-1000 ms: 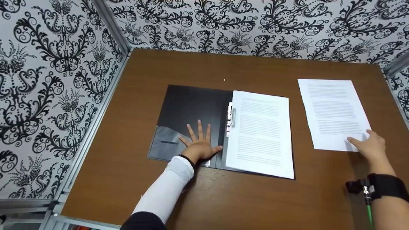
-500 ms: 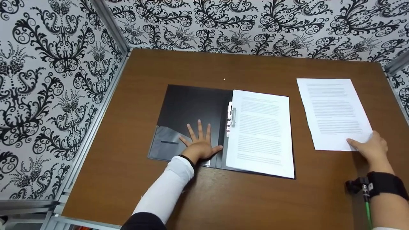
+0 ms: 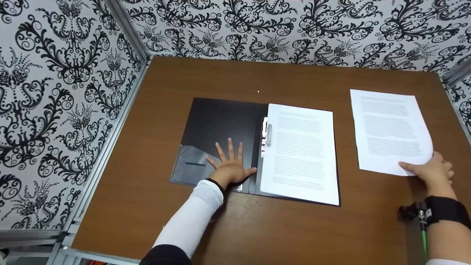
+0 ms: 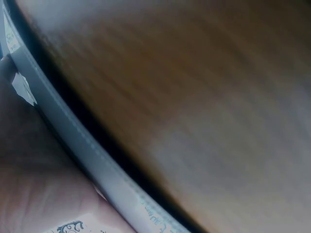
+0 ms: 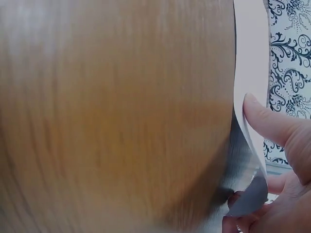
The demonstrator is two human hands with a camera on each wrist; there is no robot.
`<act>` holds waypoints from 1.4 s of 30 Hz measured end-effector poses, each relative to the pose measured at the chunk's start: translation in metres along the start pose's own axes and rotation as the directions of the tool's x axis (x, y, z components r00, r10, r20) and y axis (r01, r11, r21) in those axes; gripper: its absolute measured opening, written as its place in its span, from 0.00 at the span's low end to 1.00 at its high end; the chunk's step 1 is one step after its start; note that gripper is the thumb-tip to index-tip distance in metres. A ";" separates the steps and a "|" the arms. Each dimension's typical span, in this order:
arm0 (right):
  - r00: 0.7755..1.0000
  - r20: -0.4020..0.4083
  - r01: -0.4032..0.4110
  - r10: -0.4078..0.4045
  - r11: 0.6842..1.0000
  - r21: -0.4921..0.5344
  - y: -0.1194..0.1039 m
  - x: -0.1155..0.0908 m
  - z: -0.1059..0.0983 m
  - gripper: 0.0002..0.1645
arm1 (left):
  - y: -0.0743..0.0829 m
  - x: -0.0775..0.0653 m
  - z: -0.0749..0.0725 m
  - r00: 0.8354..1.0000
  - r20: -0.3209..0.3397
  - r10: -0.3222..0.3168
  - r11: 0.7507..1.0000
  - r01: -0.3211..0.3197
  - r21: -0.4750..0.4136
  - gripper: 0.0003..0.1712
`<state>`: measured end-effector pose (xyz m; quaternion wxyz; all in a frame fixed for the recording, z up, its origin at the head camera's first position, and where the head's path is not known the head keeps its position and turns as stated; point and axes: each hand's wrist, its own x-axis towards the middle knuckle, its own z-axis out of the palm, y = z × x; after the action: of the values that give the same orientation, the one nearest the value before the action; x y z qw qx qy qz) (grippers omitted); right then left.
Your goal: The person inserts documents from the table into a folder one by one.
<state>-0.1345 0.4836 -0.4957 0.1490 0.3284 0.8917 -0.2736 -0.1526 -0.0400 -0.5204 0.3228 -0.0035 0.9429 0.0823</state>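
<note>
A black folder (image 3: 224,117) lies opened flat on the table, with a grey pocket (image 3: 189,165) at its lower left. Punched-looking printed sheets (image 3: 300,154) rest on its right side beside a metal clip (image 3: 269,134). My left hand (image 3: 231,171) lies on the left cover, fingers spread and straight. Off to the right, a loose printed sheet of paper (image 3: 390,129) is pinched at its lower right corner by my right hand (image 3: 430,169). In the right wrist view the thumb (image 5: 267,119) is on top of the paper (image 5: 251,58), with its corner curling down over the fingers beneath.
The brown wooden table (image 3: 257,228) carries the folder and the sheet. Patterned walls (image 3: 272,29) stand behind and at the left, joined by metal posts. A green cable (image 3: 424,239) hangs from the right wrist camera.
The loose sheet has turned slightly and shifted right, its corner now bent up in my right hand, whose fingers have curled under it. My left hand and the folder stay put.
</note>
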 end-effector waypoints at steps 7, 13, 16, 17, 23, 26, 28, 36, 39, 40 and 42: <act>0.999 -0.019 -0.026 0.026 1.000 0.011 -0.001 -0.001 -0.001 0.65 | 0.001 0.004 0.001 1.000 0.005 -0.001 1.000 0.001 0.005 0.58; 0.995 -0.059 -0.069 0.078 0.988 0.136 0.000 0.000 0.002 0.57 | 0.000 0.008 0.002 1.000 0.008 -0.003 1.000 0.003 0.005 0.59; 0.990 -0.085 -0.092 0.115 0.968 0.233 0.002 0.001 0.003 0.53 | 0.000 0.007 0.001 1.000 0.011 0.002 1.000 -0.002 0.004 0.59; 0.988 -0.094 -0.096 0.123 0.963 0.251 0.003 0.002 0.003 0.51 | 0.000 0.005 0.001 1.000 0.005 0.006 1.000 -0.006 0.003 0.58; 0.980 -0.136 -0.105 0.147 0.955 0.278 0.008 0.004 0.003 0.41 | 0.000 -0.004 -0.002 0.999 -0.024 0.027 1.000 -0.027 0.007 0.57; 0.976 -0.161 -0.101 0.146 0.961 0.258 0.012 0.004 0.002 0.38 | 0.000 -0.006 -0.003 0.999 -0.021 0.030 1.000 -0.030 0.009 0.57; 0.973 -0.176 -0.105 0.150 0.964 0.244 0.015 0.004 0.001 0.36 | 0.001 -0.006 -0.003 0.999 -0.020 0.032 0.999 -0.032 0.008 0.57; 0.965 -0.194 -0.125 0.176 0.960 0.249 0.017 0.002 -0.003 0.31 | 0.000 -0.007 -0.005 0.999 -0.020 0.032 0.999 -0.032 0.006 0.58; 0.966 -0.201 -0.118 0.165 0.967 0.227 0.017 0.002 -0.003 0.30 | 0.000 -0.007 -0.005 0.999 -0.022 0.033 0.999 -0.033 0.008 0.57; 0.965 -0.204 -0.116 0.163 0.968 0.224 0.017 0.002 -0.002 0.30 | 0.000 -0.007 -0.005 0.999 -0.022 0.034 0.999 -0.034 0.010 0.57; 0.966 -0.210 -0.108 0.153 0.971 0.212 0.017 0.001 -0.002 0.30 | 0.000 -0.007 -0.005 0.999 -0.023 0.035 0.999 -0.035 0.013 0.57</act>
<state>-0.1240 0.4963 -0.5020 0.0313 0.4288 0.8473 -0.3117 -0.1503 -0.0411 -0.5120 0.3103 0.0140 0.9470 0.0822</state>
